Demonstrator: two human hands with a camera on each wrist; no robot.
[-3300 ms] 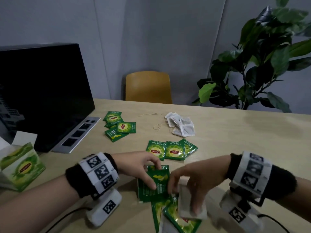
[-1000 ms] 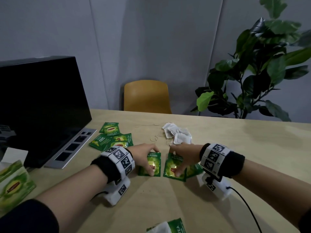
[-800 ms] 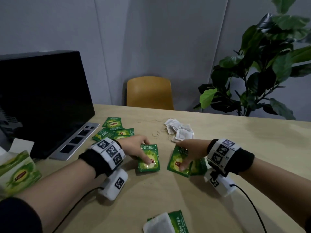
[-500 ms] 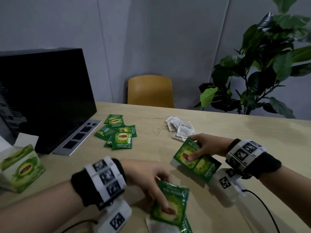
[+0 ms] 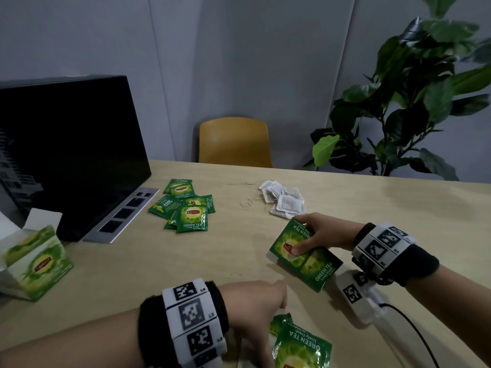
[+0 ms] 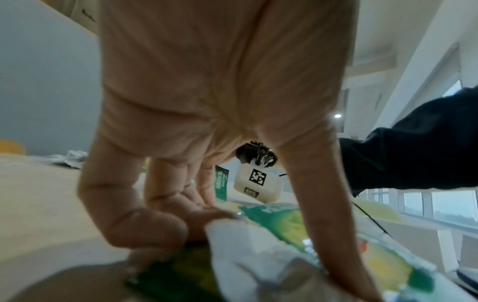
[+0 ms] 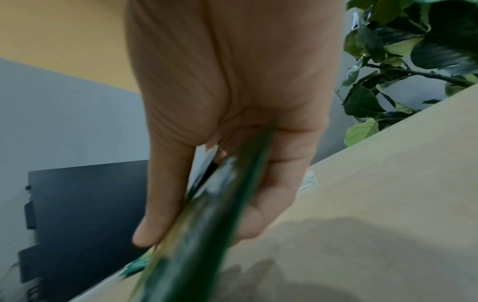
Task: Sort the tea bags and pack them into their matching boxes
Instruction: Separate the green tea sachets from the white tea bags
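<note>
My right hand (image 5: 305, 239) pinches two green tea sachets (image 5: 303, 257) between thumb and fingers and holds them tilted above the table, right of centre. In the right wrist view these sachets (image 7: 204, 228) show edge-on and blurred. My left hand (image 5: 255, 304) is down on the near pile of green sachets (image 5: 300, 343) at the table's front edge. Its curled fingers (image 6: 165, 194) and thumb hold that pile, where a white unwrapped tea bag (image 6: 248, 257) also lies. An open green tea box (image 5: 34, 264) stands at the far left.
Several more green sachets (image 5: 186, 205) lie heaped beside an open laptop (image 5: 66, 144). A heap of white unwrapped tea bags (image 5: 284, 201) with loose strings lies just beyond my right hand. A yellow chair (image 5: 235, 143) and a potted plant (image 5: 403, 102) stand behind the table (image 5: 132, 261).
Both hands pulled sachets off the mid-table row toward me. The left laid its sachet on the near pile and stays on it; the right lifted its two sachets and has hardly moved since.
</note>
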